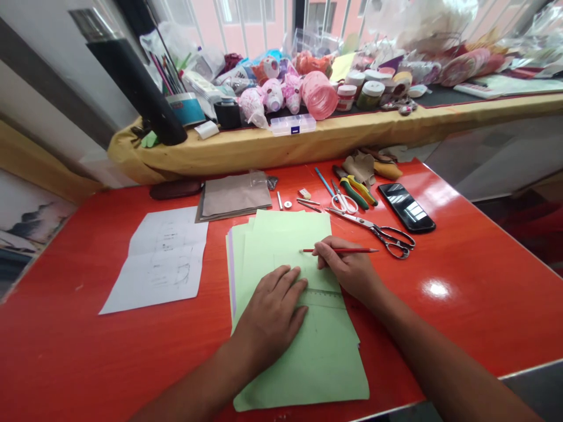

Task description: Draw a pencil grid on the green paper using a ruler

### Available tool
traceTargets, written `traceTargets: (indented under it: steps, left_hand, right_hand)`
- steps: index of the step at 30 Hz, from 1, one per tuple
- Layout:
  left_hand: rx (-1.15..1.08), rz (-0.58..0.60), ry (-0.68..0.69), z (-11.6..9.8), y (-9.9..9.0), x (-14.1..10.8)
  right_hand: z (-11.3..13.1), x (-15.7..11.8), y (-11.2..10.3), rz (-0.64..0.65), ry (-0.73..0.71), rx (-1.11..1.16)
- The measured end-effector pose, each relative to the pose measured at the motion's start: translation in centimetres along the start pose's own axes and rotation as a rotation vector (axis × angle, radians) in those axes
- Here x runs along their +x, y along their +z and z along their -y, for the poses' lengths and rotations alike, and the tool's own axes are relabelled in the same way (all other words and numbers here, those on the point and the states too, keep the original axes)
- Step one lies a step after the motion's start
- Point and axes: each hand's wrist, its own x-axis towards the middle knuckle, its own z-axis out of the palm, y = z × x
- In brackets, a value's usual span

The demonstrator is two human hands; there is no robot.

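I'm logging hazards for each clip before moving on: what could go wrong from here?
The green paper tops an uneven stack, so sheets might slide if the left hand eases off. The ruler runs up to that hand and could slip too. The big scissors lie just beyond the right hand and its pencil; a careless reach might knock them.

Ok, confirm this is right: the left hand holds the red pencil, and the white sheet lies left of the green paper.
Wrong hand: the head view shows the right hand holding the red pencil. The white sheet does lie left of the green paper.
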Motion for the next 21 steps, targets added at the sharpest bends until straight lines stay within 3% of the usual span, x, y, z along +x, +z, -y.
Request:
traceTargets:
  steps: [21]
  left_hand:
    - [-0.002,0.002,0.003,0.21,0.03,-0.03]
  right_hand:
    - [0.40,0.07,-0.09,-0.063,-0.014,0.094]
